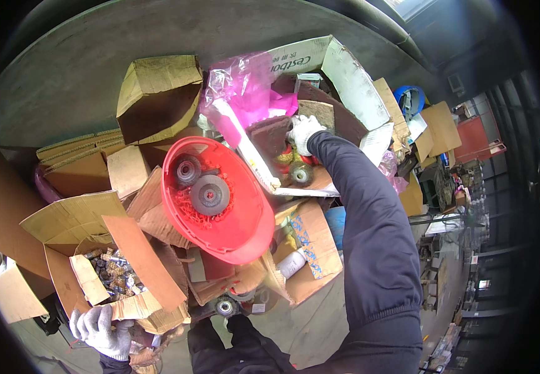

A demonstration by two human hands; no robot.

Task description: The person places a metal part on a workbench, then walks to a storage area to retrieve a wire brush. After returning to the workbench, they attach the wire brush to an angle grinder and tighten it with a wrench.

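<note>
My left hand (103,330), in a pale knit glove, curls over the near edge of a small cardboard box (146,262). Small metal fittings (115,273) fill that box, some brass-coloured, some dark. My right arm reaches far out, and my gloved right hand (306,133) is inside a white carton (356,81). Its fingers close at the edge of a dark reddish-brown, rough sheet (267,138); the fingertips are partly hidden. Just below that hand lie round parts with red and brass colouring (287,157) and a grey cup-shaped wheel (301,174).
Between my hands sits an upturned red hard hat (245,232) holding grey discs (210,195) and red plastic bits. Pink plastic film (239,87) hangs over the carton's left side. An open carton (326,234) holds a white bottle (291,265). A blue helmet (409,101) lies at the right.
</note>
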